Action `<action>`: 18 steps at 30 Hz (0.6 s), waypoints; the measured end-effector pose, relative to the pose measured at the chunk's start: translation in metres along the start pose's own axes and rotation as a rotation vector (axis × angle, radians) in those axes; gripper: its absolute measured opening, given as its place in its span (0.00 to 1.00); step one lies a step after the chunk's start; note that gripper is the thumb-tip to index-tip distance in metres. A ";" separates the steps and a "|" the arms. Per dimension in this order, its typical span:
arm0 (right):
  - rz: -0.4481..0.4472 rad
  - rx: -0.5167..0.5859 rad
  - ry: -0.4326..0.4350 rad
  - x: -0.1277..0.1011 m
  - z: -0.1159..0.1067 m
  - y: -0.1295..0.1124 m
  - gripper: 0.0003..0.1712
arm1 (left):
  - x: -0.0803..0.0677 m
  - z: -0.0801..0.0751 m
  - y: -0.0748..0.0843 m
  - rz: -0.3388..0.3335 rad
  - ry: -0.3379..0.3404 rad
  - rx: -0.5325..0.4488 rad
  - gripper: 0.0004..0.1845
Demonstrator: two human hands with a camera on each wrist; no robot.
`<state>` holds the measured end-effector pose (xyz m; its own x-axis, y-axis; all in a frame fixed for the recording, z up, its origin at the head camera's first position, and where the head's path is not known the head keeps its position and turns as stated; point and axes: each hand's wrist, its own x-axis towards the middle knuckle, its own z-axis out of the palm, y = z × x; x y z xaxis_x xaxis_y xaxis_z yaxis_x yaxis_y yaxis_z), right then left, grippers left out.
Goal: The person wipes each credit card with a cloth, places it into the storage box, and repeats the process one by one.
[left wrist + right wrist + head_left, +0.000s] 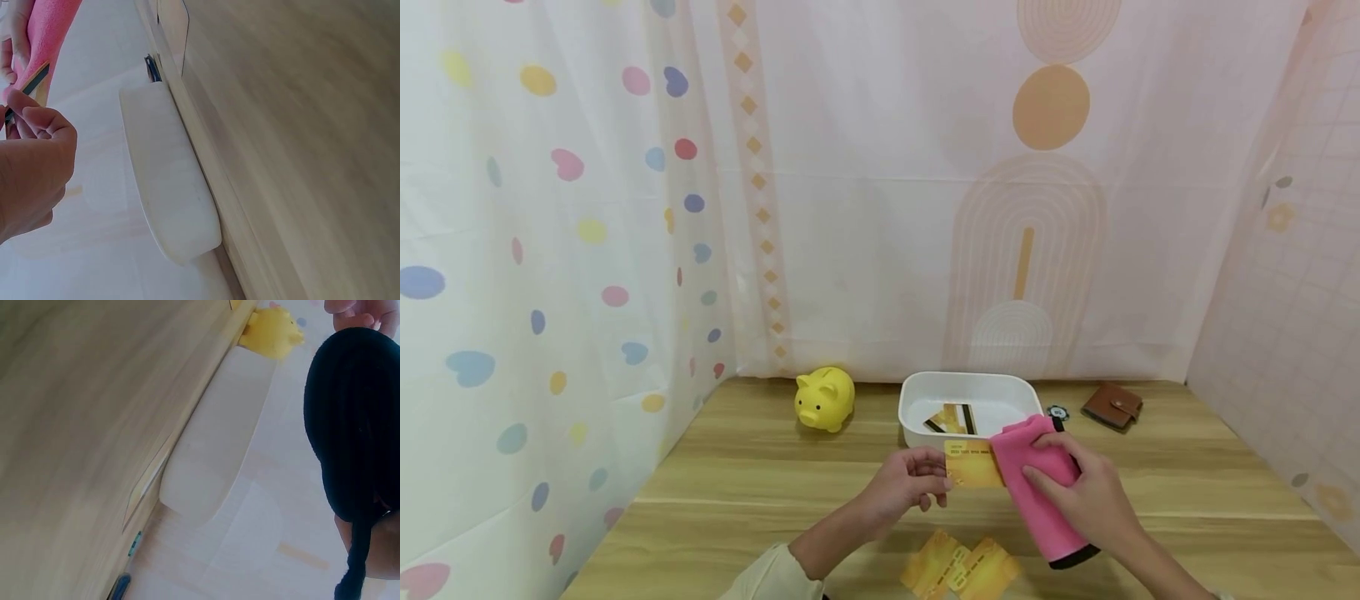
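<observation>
While both hands hover just in front of the white tub (917,392), left hand (902,487) pinching gold card (973,464) by its edge, right hand (1086,496) gripping pink cloth (1037,492) vs. card's far end, fingers curled.

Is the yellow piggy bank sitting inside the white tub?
No, the piggy bank stands on the wooden table to the left of the white tub, which holds a card instead.
</observation>
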<state>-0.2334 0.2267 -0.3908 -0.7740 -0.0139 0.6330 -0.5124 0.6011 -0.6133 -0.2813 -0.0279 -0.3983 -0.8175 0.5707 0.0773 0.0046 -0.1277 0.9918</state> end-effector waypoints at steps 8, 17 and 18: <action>0.020 -0.002 -0.002 -0.002 -0.004 0.003 0.15 | 0.001 -0.004 -0.001 -0.003 -0.017 -0.102 0.13; 0.018 -0.012 0.010 -0.004 -0.007 0.004 0.15 | 0.007 -0.010 -0.002 -0.026 0.018 -0.189 0.08; 0.020 -0.014 0.009 -0.004 -0.007 0.004 0.15 | 0.008 -0.010 -0.002 -0.027 0.029 -0.192 0.09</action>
<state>-0.2299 0.2352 -0.3925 -0.7806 0.0054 0.6250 -0.4917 0.6120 -0.6194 -0.2939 -0.0311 -0.4002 -0.8318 0.5532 0.0449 -0.1253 -0.2660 0.9558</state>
